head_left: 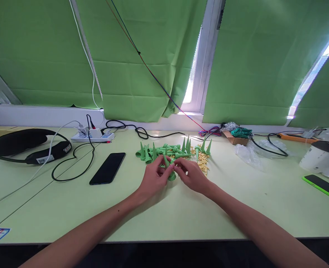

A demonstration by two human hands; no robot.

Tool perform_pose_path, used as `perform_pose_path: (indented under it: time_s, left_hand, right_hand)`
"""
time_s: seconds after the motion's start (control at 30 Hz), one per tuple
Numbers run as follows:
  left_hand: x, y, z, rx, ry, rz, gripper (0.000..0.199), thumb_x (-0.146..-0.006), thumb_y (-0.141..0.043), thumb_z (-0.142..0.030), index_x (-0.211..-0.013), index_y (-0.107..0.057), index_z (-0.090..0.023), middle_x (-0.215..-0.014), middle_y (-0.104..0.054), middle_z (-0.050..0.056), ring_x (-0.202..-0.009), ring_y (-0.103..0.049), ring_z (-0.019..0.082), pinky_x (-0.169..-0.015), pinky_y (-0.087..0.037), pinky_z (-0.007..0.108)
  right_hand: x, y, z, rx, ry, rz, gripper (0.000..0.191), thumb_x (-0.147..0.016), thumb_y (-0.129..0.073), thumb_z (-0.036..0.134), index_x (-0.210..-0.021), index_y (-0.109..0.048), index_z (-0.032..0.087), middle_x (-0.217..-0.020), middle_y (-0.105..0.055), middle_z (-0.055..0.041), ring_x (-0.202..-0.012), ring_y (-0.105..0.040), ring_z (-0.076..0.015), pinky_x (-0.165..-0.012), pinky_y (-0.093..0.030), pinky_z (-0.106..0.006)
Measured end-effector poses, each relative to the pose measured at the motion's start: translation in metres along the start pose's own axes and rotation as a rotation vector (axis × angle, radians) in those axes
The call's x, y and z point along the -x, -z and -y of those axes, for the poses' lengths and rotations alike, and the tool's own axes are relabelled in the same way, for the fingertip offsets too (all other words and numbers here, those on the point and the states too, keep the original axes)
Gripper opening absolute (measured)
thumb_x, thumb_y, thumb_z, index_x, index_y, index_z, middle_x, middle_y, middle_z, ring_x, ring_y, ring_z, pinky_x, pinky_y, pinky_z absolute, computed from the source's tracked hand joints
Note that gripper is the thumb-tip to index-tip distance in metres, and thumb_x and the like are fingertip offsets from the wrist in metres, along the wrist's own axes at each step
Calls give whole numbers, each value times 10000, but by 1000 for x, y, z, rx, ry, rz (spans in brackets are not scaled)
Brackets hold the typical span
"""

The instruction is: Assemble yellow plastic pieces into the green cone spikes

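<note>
My left hand (156,174) is closed around a green plastic cone-shaped spike (171,176), whose wide base shows below the fingers. From the right, my right hand (191,173) meets it with thumb and forefinger pinched together at the spike. Whatever lies between those right fingertips is too small to make out. Just beyond both hands is a pile of green plastic spikes (168,149), some lying and some standing point up. Beside it on the right, small tan pegs (203,163) lie heaped, with a few green spikes (203,146) standing among them.
A black phone (107,168) lies left of my hands, near a power strip (93,135), cables and a black band-shaped device (27,146). Rightward are a small cardboard box (237,139), clear plastic bags (249,154), a white container (322,158) and a green-edged phone (324,187).
</note>
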State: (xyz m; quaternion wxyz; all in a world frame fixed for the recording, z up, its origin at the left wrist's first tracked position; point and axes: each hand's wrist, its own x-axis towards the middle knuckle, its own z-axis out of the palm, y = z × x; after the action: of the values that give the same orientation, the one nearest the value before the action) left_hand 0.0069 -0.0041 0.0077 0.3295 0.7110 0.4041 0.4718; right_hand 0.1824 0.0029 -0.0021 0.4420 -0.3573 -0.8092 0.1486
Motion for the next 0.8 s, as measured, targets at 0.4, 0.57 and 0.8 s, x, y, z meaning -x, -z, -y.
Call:
perform_pose_path:
  time_s: [0.4,0.57,0.8]
  left_hand:
    - [3,1,2,-177,-104,66,262,-929,-542,-446,-992,-571,-193,-607,-546,-47,-492,-511,96,-464,-378,205]
    - [3,0,3,-219,-131,69,244,-935,-542,-428,-978,-573,-190,-580,-533,-53,-497,-502,95,-480,-377,206]
    - [0,0,-1,-99,-41,2,256,-907,-572,-447,-953,-551,-196,-648,-550,-48,-451,-490,78,-444,-386,205]
  right_hand:
    - [0,0,-5,33,8,41,296,-954,-429,210,-662,-382,205,-555,-374,57,-514,-295,-98,-531,-267,-240]
    - [1,-1,-6,34,9,54,301,-955,-423,210,-661,-359,205,-555,-358,60,-514,-280,-97,-531,-256,-241]
    - [1,0,-1,13,-10,22,221,-973,-450,249,-759,-479,202,-603,-463,49,-527,-346,-99,-555,-294,-241]
